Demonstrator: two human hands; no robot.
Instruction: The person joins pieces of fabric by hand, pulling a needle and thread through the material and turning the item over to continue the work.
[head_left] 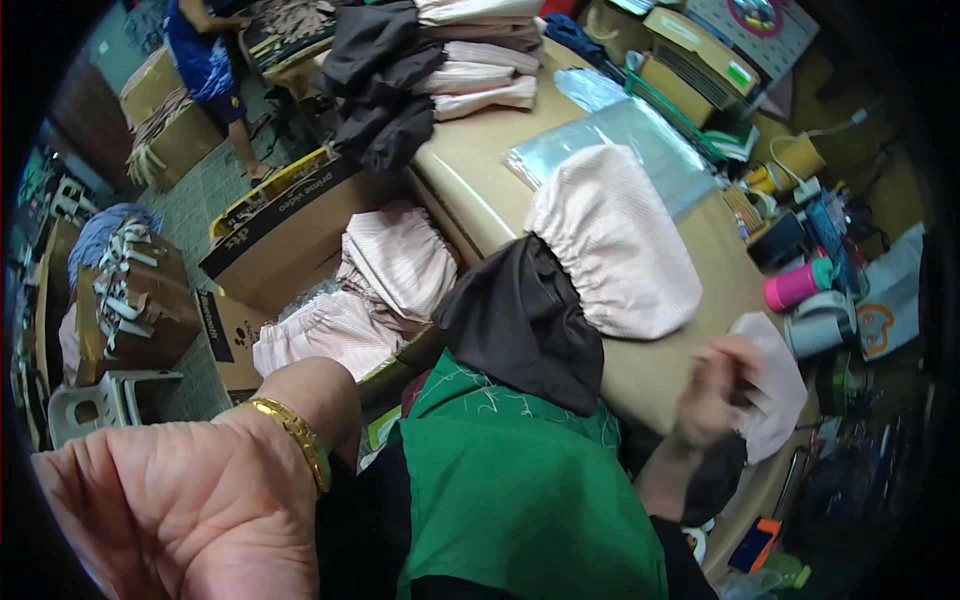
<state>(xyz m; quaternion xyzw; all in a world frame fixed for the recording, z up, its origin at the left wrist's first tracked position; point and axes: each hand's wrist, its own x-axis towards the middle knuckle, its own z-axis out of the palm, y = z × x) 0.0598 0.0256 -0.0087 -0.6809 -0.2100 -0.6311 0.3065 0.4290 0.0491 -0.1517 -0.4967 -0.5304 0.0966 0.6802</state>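
Observation:
My left hand (175, 500), with a gold watch band at the wrist, is large and close at the lower left; its fingertips are out of sight. My right hand (715, 390) is blurred beside a pale pink cloth piece (770, 400) with a dark part below it. A pink gathered fabric piece (620, 260), attached to or lying on dark fabric (520, 330), rests on the beige padded surface (652, 375) and over my lap, where a green cloth (510, 500) has loose threads on it.
An open cardboard box (270, 235) holds pink fabric. Folded pink and dark stacks (380, 90) and clear plastic bags (570, 135) sit further back. A pink bottle (795, 285) and clutter line the right. Another person (210, 60) stands upper left, near a white plastic stool (95, 405).

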